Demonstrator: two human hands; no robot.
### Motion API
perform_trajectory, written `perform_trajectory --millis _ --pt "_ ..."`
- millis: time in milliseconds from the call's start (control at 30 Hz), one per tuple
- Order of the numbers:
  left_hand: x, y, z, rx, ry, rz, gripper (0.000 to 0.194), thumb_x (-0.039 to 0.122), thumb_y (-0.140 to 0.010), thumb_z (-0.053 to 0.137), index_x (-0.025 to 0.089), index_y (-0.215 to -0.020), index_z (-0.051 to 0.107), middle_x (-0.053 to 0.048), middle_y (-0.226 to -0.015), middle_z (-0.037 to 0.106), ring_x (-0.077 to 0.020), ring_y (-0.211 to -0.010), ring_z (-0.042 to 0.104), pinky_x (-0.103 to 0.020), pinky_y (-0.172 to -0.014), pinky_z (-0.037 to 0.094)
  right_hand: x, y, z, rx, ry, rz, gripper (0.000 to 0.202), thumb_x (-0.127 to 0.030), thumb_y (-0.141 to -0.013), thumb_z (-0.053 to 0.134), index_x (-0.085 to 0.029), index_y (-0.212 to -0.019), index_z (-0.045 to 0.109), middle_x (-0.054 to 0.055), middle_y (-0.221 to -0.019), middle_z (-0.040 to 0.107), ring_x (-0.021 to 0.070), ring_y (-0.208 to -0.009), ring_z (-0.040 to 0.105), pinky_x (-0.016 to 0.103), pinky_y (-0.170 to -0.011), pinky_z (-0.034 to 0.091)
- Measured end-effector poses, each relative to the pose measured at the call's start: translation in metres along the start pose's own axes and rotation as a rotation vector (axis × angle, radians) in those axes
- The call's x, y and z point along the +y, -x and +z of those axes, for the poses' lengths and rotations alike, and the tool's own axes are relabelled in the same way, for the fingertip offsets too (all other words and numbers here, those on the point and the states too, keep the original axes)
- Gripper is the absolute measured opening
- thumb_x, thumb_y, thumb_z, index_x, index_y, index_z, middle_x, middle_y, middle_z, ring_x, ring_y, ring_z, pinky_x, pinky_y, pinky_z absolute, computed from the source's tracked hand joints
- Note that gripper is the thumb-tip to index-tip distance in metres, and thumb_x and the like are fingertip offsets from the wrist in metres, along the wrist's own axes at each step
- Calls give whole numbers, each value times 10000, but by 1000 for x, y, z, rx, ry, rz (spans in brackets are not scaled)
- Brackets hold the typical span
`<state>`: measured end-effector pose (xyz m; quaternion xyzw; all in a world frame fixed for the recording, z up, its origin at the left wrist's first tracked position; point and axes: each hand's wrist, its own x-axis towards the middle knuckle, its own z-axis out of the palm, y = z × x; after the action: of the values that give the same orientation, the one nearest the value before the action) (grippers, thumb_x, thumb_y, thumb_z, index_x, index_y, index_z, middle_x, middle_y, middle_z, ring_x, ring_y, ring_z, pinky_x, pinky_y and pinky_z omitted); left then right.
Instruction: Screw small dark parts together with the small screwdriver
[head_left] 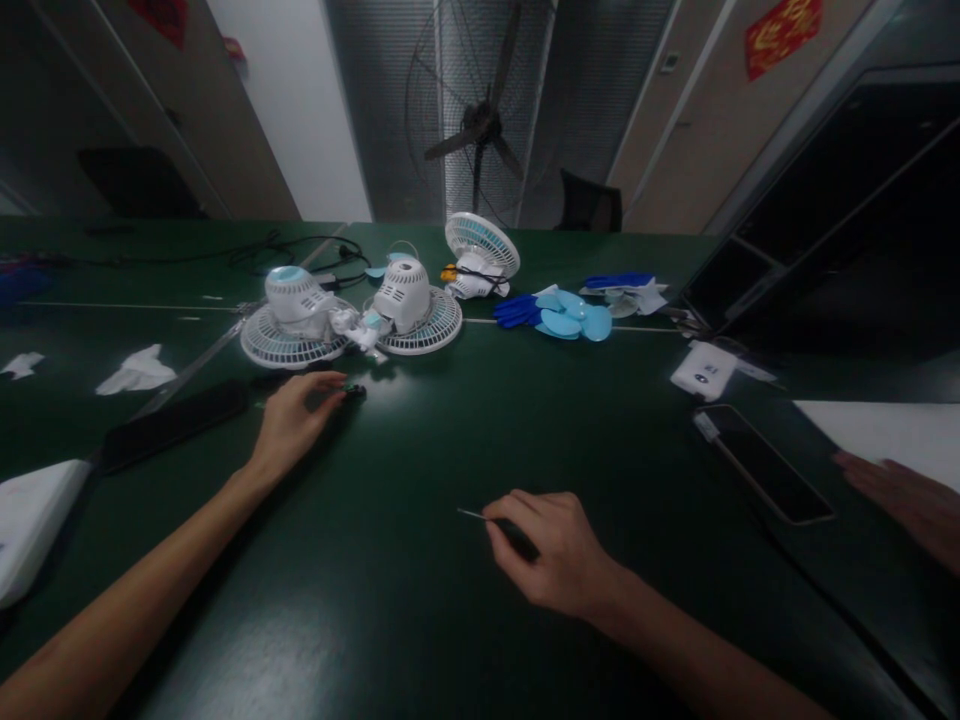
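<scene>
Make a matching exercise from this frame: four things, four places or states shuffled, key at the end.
1. left hand
2. right hand
3. phone
4. loose blades

A. flat on the table, dark screen up
B. light blue, beside dark blue gloves
C. holding a thin rod
D. pinching a small dark part

Pairs: 1-D, 2-C, 3-A, 4-B

Under dim light, a dark green table (420, 600) spreads beneath the left hand (292, 420) and right hand (551, 550). Well beyond both stand a caged fan (482, 124), slatted blinds (379, 100) and a white wall (292, 100). A dark chair (589, 205) is beyond the right hand; a large dark panel (847, 230) rises to its right.
</scene>
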<state>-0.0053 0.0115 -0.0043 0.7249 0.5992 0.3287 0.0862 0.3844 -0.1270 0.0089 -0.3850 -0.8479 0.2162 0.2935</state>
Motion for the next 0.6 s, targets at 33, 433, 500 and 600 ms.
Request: perform_trajectory --millis 33,433,500,600 --pt "-1 0 0 -2 1 1 401 499 -951 639 229 -1237 716 -108 -1231 757 -312 -1068 714 -468 -965 559 0 0 0 -2 -1 3 168 -216 -1026 534 -185 -1030 699 13 -832 708 128 -653 617 265 -619 443" --pt "-4 -2 1 -28 -7 9 394 468 -958 638 221 -1255 716 -113 -1208 756 -308 -1066 713 -446 -944 557 -1 0 2 16 24 -17 153 -212 -1016 543 -184 -1017 694 7 -815 699 127 -638 615 269 -604 427" --pt "-5 -2 2 -40 -4 10 393 473 -967 636 229 -1265 714 -108 -1222 756 -307 -1080 714 -440 -938 557 -1 -1 1 16 23 -15 158 -215 -1022 538 -186 -1014 693 8 -810 700 125 -634 612 265 -604 431" --pt "-5 -2 2 -45 4 16 382 478 -984 615 241 -1264 720 -100 -1235 758 -307 -1091 713 -440 -940 557 -1 -1 1 13 30 -15 161 -221 -1026 536 -187 -1011 693 11 -812 705 122 -632 612 260 -598 435"
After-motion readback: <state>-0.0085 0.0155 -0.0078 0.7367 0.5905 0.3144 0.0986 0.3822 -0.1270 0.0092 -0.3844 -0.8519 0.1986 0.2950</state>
